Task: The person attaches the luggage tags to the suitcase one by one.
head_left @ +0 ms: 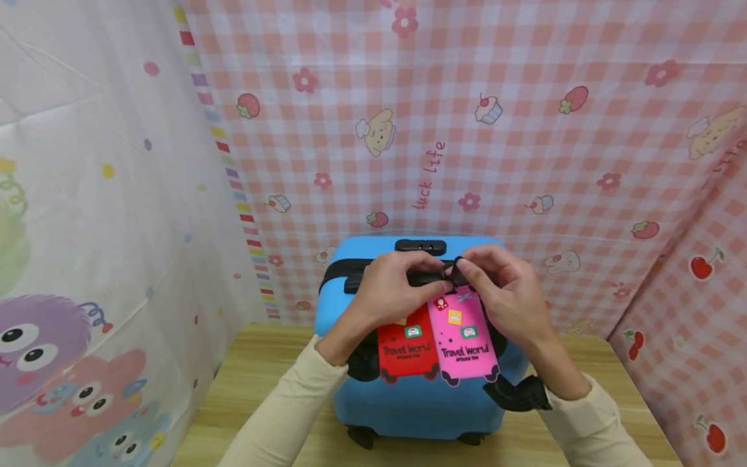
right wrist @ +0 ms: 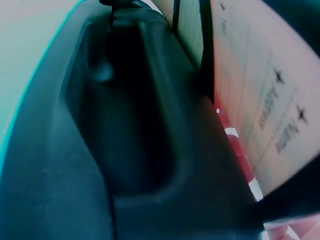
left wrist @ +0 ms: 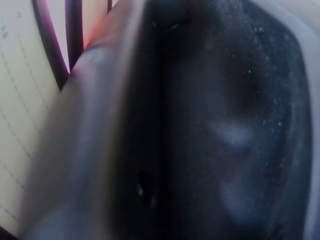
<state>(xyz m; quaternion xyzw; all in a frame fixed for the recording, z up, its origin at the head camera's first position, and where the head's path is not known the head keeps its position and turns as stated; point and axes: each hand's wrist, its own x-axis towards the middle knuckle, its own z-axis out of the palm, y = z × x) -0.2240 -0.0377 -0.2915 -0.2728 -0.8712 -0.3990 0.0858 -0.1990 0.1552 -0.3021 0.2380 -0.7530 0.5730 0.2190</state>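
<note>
A blue suitcase (head_left: 420, 405) stands upright with a black carry handle (head_left: 423, 277) on its top. Two suitcase-shaped luggage tags, one red (head_left: 408, 353) and one pink (head_left: 467, 350), hang side by side at its front, both printed "Travel World". My right hand (head_left: 516, 301) pinches the black strap (head_left: 459, 271) of the pink tag between thumb and forefinger. Beside the handle, my left hand (head_left: 393, 285) pinches the same strap near its lower end; its fingertips are partly hidden. A tag's lined back (right wrist: 265, 95) shows in the right wrist view. The left wrist view is dark and blurred.
The suitcase stands on a wood-grain table (head_left: 262, 389). A black combination lock (head_left: 420, 246) sits on its top behind the handle. Pink checked cloth (head_left: 327, 143) hangs close behind, and a white printed cloth (head_left: 117, 214) hangs at the left.
</note>
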